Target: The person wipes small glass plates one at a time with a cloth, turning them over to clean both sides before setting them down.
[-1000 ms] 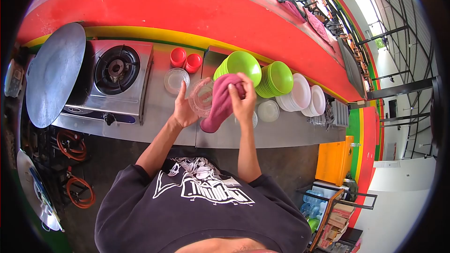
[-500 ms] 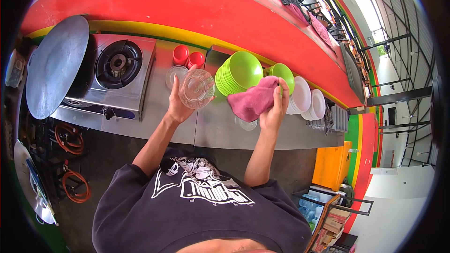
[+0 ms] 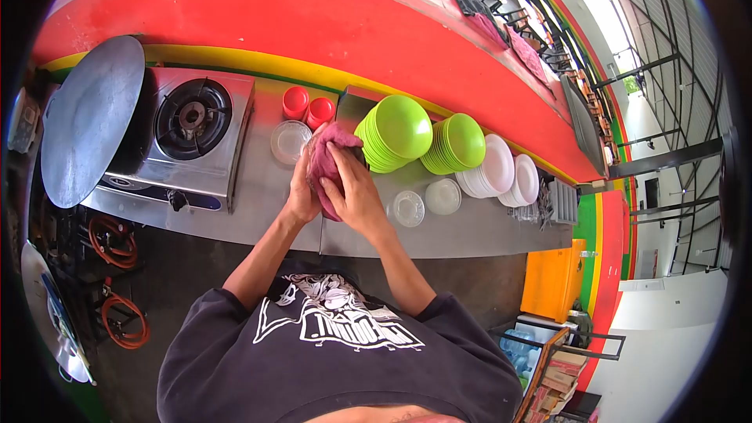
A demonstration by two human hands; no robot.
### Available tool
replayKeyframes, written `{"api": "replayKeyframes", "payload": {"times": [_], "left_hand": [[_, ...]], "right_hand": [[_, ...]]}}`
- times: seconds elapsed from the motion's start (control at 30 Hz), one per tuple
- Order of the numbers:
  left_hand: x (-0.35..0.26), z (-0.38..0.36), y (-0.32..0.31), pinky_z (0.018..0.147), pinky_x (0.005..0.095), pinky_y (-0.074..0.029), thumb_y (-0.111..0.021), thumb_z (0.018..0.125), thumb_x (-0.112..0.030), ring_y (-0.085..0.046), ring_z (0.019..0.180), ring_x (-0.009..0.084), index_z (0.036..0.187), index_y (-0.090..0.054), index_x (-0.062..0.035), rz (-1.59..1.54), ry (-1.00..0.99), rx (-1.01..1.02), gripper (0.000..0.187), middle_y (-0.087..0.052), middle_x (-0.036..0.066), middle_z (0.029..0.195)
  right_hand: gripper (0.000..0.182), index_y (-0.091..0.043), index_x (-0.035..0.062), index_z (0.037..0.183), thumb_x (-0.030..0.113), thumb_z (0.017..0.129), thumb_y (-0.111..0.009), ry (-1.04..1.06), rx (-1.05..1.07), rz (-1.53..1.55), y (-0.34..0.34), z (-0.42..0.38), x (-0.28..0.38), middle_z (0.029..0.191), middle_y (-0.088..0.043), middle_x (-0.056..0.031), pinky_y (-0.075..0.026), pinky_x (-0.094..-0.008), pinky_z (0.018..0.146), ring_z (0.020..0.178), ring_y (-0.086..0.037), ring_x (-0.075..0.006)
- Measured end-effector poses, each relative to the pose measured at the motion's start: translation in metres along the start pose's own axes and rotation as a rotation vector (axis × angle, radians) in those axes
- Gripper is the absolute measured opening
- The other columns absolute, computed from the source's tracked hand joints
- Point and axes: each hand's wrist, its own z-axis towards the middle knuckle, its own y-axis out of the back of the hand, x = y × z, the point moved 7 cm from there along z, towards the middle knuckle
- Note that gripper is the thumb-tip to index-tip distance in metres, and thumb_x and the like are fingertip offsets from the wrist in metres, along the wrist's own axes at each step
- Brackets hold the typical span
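My left hand [image 3: 301, 194] grips a clear glass dish, which is now almost wholly covered by a crumpled maroon cloth [image 3: 323, 158]. Pressed onto the cloth from the right is my right hand [image 3: 354, 194], its fingers bent over the fabric. Just left of the hands, another clear dish [image 3: 290, 142] sits on the steel counter [image 3: 356, 235]. Two more, a small glass dish [image 3: 409, 209] and a second clear dish [image 3: 443, 197], lie to the right. Behind the hands stand two red cups [image 3: 296, 102].
Tall stacks of green bowls [image 3: 401, 129] stand right of the hands, with stacked white bowls [image 3: 498, 164] and a grey cutlery rack [image 3: 562, 202] beyond. At left are a gas stove [image 3: 193, 115] and a large wok [image 3: 92, 121]. A red wall [image 3: 258, 19] runs behind the counter.
My right hand has brought the cloth leftward onto the glass dish in my left hand. The two hands, apart before, are now together, and the dishes at right are uncovered from view.
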Motion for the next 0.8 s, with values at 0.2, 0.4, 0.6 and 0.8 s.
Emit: {"api": "replayKeyframes", "payload": {"times": [0.2, 0.4, 0.6, 0.8], "left_hand": [[-0.029, -0.003, -0.016, 0.107, 0.0438, -0.046, -0.033, 0.105, -0.046, -0.054, 0.127, 0.0310, 0.157, -0.019, -0.0173, -0.049, -0.123, -0.009, 0.061, -0.047, 0.017, 0.143], [-0.029, -0.002, -0.032, 0.105, 0.0465, -0.047, -0.032, 0.102, -0.056, -0.055, 0.125, 0.0320, 0.157, -0.020, -0.0151, -0.092, 0.011, 0.106, 0.069, -0.048, 0.017, 0.142], [-0.008, 0.002, -0.012, 0.113, 0.0430, -0.038, -0.029, 0.104, -0.050, -0.051, 0.130, 0.0285, 0.154, -0.028, -0.0076, -0.028, 0.000, -0.003, 0.066, -0.046, 0.015, 0.146], [-0.033, 0.006, -0.021, 0.112, 0.0405, -0.040, -0.036, 0.101, -0.043, -0.051, 0.130, 0.0280, 0.154, -0.026, -0.0064, 0.163, -0.123, -0.008, 0.065, -0.049, 0.017, 0.142]], "right_hand": [[0.059, -0.042, -0.0015, 0.144, 0.028, 0.097, -0.060, -0.185, 0.033, 0.245, -0.006, -0.017, 0.024, 0.135, -0.054, -0.0271, -0.042, -0.0448, 0.106, 0.124, -0.054, -0.0425], [0.062, -0.040, -0.0016, 0.146, 0.033, 0.098, -0.057, -0.034, 0.098, 0.357, 0.000, -0.018, 0.031, 0.142, -0.049, -0.0253, -0.035, -0.0444, 0.111, 0.134, -0.046, -0.0394], [0.064, -0.035, 0.0010, 0.149, 0.032, 0.098, -0.057, -0.046, -0.035, 0.072, 0.000, 0.006, 0.010, 0.145, -0.045, -0.0254, -0.032, -0.0466, 0.114, 0.137, -0.038, -0.0446], [0.069, -0.027, -0.0064, 0.150, 0.025, 0.097, -0.058, -0.275, -0.175, 0.287, -0.023, -0.019, 0.003, 0.146, -0.040, -0.0325, -0.033, -0.0458, 0.113, 0.138, -0.039, -0.0437]]}}
